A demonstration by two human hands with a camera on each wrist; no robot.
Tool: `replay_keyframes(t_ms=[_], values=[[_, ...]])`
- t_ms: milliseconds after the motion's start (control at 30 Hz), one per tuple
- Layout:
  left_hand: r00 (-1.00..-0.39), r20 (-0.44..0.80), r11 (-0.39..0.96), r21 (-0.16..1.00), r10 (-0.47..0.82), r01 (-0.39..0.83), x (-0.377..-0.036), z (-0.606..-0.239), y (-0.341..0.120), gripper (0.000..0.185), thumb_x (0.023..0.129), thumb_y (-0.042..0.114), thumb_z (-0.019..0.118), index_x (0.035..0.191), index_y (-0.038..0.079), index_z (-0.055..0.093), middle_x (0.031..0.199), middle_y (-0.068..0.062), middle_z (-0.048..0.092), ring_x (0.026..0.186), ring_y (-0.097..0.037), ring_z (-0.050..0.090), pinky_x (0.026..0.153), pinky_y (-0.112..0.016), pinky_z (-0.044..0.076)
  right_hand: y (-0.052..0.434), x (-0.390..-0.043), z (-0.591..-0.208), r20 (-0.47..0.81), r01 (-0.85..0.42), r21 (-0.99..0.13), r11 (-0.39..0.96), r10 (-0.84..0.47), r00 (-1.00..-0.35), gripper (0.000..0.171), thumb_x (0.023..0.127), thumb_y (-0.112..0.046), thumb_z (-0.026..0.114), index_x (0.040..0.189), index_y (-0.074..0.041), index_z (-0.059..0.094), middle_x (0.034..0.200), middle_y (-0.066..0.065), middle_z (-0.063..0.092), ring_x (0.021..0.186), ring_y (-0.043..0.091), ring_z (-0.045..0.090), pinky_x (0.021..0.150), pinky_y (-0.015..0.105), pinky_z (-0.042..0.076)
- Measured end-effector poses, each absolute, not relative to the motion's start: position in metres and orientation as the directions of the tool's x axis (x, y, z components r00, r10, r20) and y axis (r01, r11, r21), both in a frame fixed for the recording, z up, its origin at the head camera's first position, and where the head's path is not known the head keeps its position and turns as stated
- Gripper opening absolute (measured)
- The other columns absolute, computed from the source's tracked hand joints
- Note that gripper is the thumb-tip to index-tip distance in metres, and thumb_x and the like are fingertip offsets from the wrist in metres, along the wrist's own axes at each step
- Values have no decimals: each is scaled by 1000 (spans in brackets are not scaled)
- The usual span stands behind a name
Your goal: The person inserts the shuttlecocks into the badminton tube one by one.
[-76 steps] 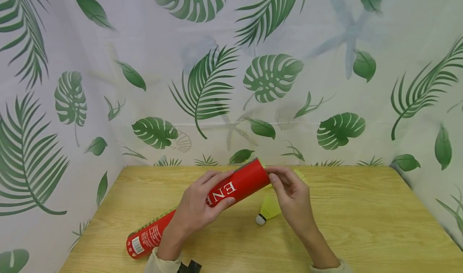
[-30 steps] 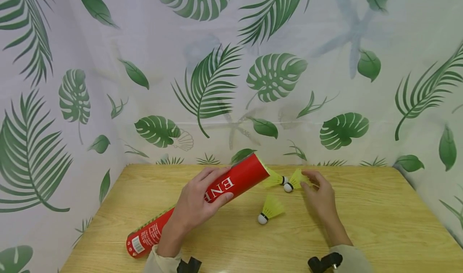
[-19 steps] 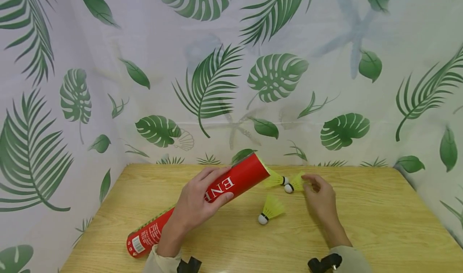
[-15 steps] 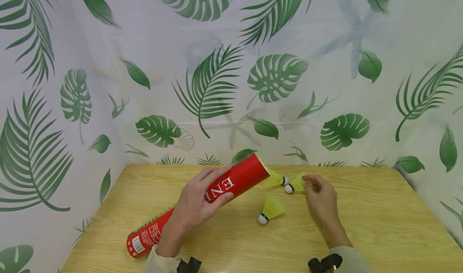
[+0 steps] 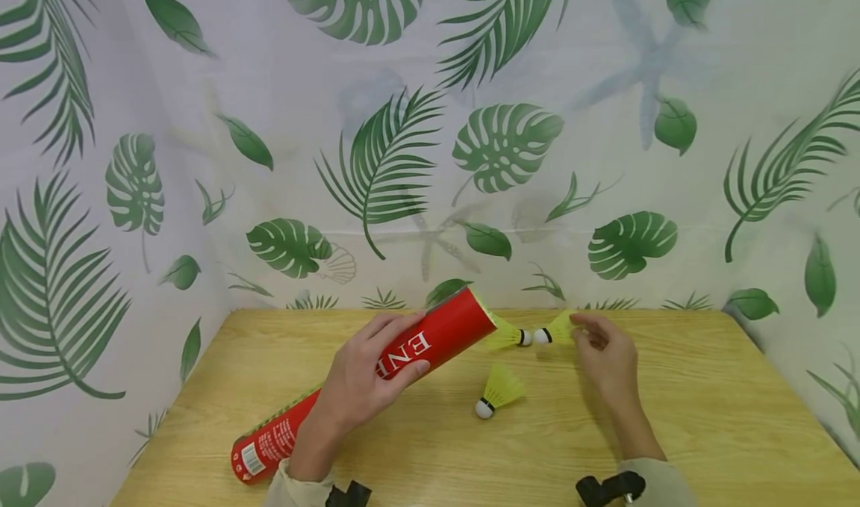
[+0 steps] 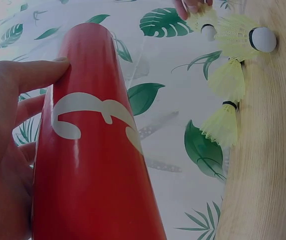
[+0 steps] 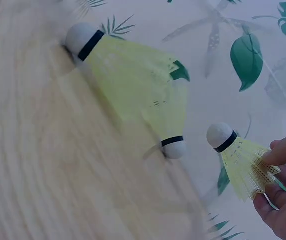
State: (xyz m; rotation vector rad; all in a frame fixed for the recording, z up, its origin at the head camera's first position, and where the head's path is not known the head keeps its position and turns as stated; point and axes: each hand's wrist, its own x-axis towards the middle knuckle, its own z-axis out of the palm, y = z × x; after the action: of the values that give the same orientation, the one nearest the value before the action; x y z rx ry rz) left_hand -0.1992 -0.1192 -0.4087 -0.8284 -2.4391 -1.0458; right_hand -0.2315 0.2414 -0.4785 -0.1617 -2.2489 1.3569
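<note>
My left hand (image 5: 356, 384) grips a long red shuttlecock tube (image 5: 440, 334) with white lettering. The tube slants, its low end near the table at left and its upper end raised toward the right. Yellow-green shows at the raised rim. In the right wrist view, the thumb and fingers of my right hand (image 5: 611, 354) pinch a yellow shuttlecock (image 7: 245, 167) by its skirt, white cork pointing left. Another shuttlecock (image 5: 507, 335) lies just beyond the tube's raised end, partly hidden by it in the head view. A nearer shuttlecock (image 5: 497, 393) lies on its side, cork toward me.
A wood-grain table (image 5: 725, 417) carries everything. White cloth with green leaf prints (image 5: 430, 156) hangs behind the table and at both sides. The left wrist view shows a further shuttlecock (image 6: 225, 125) along the table. Black camera mounts (image 5: 611, 487) sit at the wrists.
My right hand went from the tube's end to a shuttlecock at the back right, pinched its skirt and moved it slightly right, turning its cork leftward. The left hand keeps gripping the tube.
</note>
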Motion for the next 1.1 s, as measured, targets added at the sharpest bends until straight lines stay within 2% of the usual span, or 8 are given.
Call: replay_keyframes(t_ms=[167, 267, 600, 900, 1100], values=[[-769, 522, 560, 536, 369, 632, -199, -410, -120, 59, 90, 38, 78, 145, 37, 56, 133, 12, 58, 111, -12, 60, 82, -35, 58, 239, -226, -464, 398, -198, -851, 487, 350, -848, 23, 94, 2, 63, 114, 1, 74, 113, 17, 73, 90, -1, 64, 78, 6, 46], [-770, 522, 562, 535, 367, 631, -199, -410, -120, 58, 91, 39, 77, 145, 37, 56, 133, 12, 58, 111, -12, 60, 82, -35, 58, 236, -222, -452, 428, -239, -850, 470, 351, -833, 22, 94, 5, 64, 113, 2, 74, 113, 19, 73, 89, -2, 63, 79, 7, 48], [-768, 523, 557, 536, 370, 634, -198, -409, -119, 58, 91, 39, 77, 145, 37, 56, 132, 13, 58, 110, -12, 60, 81, -34, 58, 228, -203, -412, 508, -360, -839, 408, 353, -786, 22, 94, 4, 68, 114, -1, 74, 110, 11, 74, 93, -1, 65, 85, 11, 50], [-770, 517, 563, 533, 374, 632, -199, -409, -118, 59, 91, 38, 78, 145, 37, 56, 132, 11, 59, 110, -13, 60, 81, -35, 58, 219, -190, -395, 562, -450, -817, 362, 319, -763, 25, 92, 8, 69, 116, 2, 73, 108, -1, 73, 94, 4, 67, 86, 14, 51], [-774, 511, 560, 540, 374, 628, -199, -410, -118, 58, 91, 39, 77, 145, 38, 56, 131, 12, 59, 109, -13, 60, 81, -34, 57, 209, -184, -389, 595, -517, -800, 304, 286, -751, 25, 91, 12, 68, 115, 5, 72, 108, 2, 73, 94, 7, 68, 87, 17, 53]])
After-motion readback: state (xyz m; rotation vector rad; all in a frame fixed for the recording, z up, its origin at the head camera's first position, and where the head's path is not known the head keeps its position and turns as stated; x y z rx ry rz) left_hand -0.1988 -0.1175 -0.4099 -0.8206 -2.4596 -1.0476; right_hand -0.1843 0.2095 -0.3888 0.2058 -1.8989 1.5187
